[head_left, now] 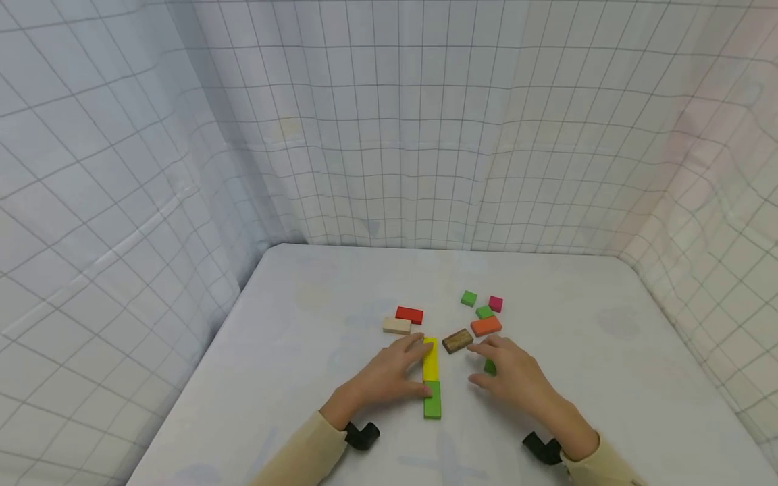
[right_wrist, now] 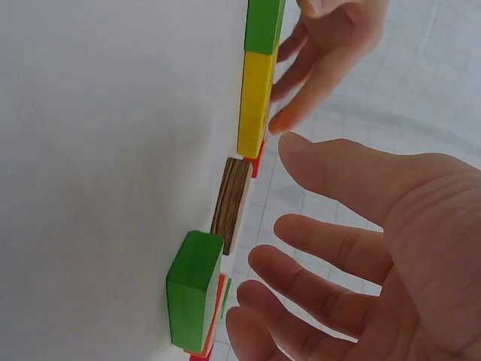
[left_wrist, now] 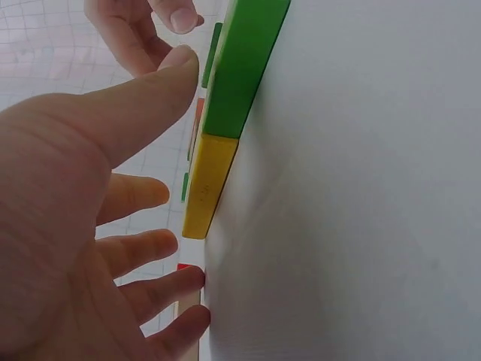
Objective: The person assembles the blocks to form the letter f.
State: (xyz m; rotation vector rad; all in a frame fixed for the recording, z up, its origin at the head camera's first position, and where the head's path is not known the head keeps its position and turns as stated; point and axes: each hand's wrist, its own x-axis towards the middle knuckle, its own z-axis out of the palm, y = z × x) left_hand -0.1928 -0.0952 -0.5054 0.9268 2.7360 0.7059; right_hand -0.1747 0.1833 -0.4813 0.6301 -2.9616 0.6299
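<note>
A yellow block [head_left: 430,361] and a long green block [head_left: 432,399] lie end to end in a line on the white table [head_left: 304,351]. My left hand [head_left: 418,368] is open beside them, fingertips at the yellow block's far end and thumb by the green one [left_wrist: 244,60]. In the left wrist view the spread fingers [left_wrist: 143,192] stand just off the yellow block [left_wrist: 209,180]. My right hand [head_left: 495,358] is open with fingers spread over a small green block [head_left: 489,367] [right_wrist: 194,293], next to a brown wooden block [head_left: 457,341] [right_wrist: 231,203].
Further back lie a red block [head_left: 409,314], a beige block [head_left: 397,325], an orange block [head_left: 485,326], two small green blocks [head_left: 484,312] [head_left: 468,298] and a magenta one [head_left: 496,304]. Gridded white curtains [head_left: 389,135] close in the table's far and side edges.
</note>
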